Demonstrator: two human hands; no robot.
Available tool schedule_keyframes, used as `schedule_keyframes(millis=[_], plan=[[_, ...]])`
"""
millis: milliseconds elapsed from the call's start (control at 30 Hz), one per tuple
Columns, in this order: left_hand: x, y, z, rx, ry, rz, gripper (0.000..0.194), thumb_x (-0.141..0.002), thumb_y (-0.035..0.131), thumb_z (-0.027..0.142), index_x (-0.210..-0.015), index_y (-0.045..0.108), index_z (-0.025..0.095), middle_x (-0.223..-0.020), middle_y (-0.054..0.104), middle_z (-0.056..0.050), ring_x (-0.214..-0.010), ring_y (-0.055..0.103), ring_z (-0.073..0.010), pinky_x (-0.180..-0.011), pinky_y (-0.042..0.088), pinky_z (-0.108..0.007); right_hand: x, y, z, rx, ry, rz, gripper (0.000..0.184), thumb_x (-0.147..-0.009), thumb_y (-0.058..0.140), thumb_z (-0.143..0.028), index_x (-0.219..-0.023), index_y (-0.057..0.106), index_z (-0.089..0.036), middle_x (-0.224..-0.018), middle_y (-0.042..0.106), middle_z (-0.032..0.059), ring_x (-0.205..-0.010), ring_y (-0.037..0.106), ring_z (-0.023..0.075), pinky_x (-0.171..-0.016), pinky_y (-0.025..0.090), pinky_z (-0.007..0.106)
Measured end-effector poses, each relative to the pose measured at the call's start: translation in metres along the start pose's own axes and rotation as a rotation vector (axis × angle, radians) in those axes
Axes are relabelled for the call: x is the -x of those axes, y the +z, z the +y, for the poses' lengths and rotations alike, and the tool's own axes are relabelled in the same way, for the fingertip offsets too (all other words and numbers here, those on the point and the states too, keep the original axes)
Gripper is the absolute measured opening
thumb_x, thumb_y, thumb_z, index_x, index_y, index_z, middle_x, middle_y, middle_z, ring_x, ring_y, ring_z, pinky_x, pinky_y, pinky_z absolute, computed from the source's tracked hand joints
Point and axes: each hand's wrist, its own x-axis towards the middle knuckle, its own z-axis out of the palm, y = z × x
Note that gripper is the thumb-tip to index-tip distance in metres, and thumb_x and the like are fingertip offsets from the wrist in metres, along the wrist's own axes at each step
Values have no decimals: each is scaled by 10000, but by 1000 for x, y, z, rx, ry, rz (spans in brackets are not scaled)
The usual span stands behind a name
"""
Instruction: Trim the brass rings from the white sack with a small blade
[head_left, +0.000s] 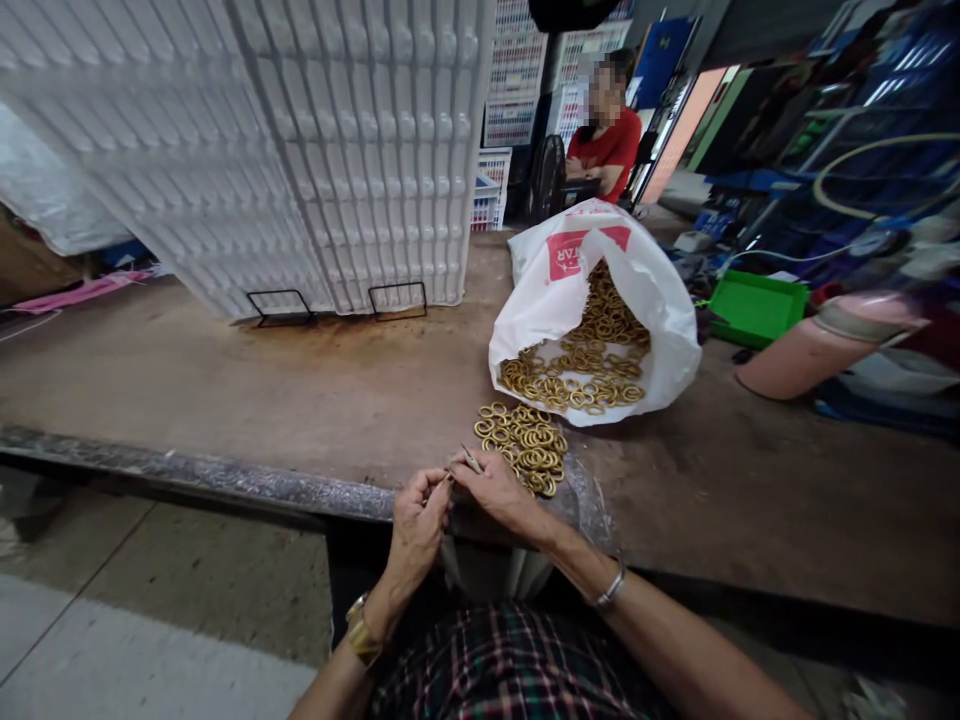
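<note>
Many rings [537, 438] lie just beyond the hands [421, 512] [491, 484].

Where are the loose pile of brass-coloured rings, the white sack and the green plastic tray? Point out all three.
Loose pile of brass-coloured rings [536, 438]: head view, middle of the pile.
White sack [544, 310]: head view, outer left side.
Green plastic tray [757, 308]: head view, inner floor.

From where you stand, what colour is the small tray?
Bright green, best seen in the head view.
</note>
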Motion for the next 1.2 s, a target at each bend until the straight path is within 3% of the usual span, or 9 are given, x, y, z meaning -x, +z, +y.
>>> schedule_keyframes(millis=[167, 800, 933, 1067, 1200], plan=[[1, 0, -7, 114, -107, -75, 316, -752, 571, 466, -827, 535, 161, -573, 496, 52, -411, 394, -51, -383, 287, -157, 3, -1, -2, 47, -17, -25, 198, -777, 464, -251, -673, 594, -143, -589, 511, -42, -587, 453, 91, -568, 340, 198], [-2, -7, -10, 434, -198, -193, 262, -746, 621, 385, -788, 495, 160, -576, 476, 60, -435, 391, -33, -402, 265, -151, -3, 4, 2, 84, 2, 8, 223, -809, 404, -234, -729, 594, -149, -596, 558, -12, -572, 511, 110, -556, 372, 206], [-2, -5, -10, 481, -188, -128, 298, -710, 662, 388, -773, 475, 165, -572, 488, 63, -431, 389, -30, -411, 278, -152, 1, 4, 6, 401, -62, 38, 219, -793, 391, -149, -852, 601, -161, -642, 592, 12, -588, 525, 125, -560, 346, 213], [-2, -4, -13, 437, -149, -76, 322, -707, 660, 416, -776, 476, 161, -560, 494, 63, -431, 391, -32, -413, 283, -154, 6, 4, 11, 801, -147, -95, 213, -767, 418, -129, -874, 598, -168, -711, 636, 49, -623, 545, 155, -568, 301, 242], [-3, -5, -18, 333, -98, -51, 300, -750, 614, 432, -785, 485, 163, -559, 497, 61, -436, 398, -36, -418, 298, -159, 7, 8, 9, 958, -109, -173, 225, -794, 388, -133, -908, 579, -171, -785, 653, 71, -669, 569, 166, -588, 296, 252]])
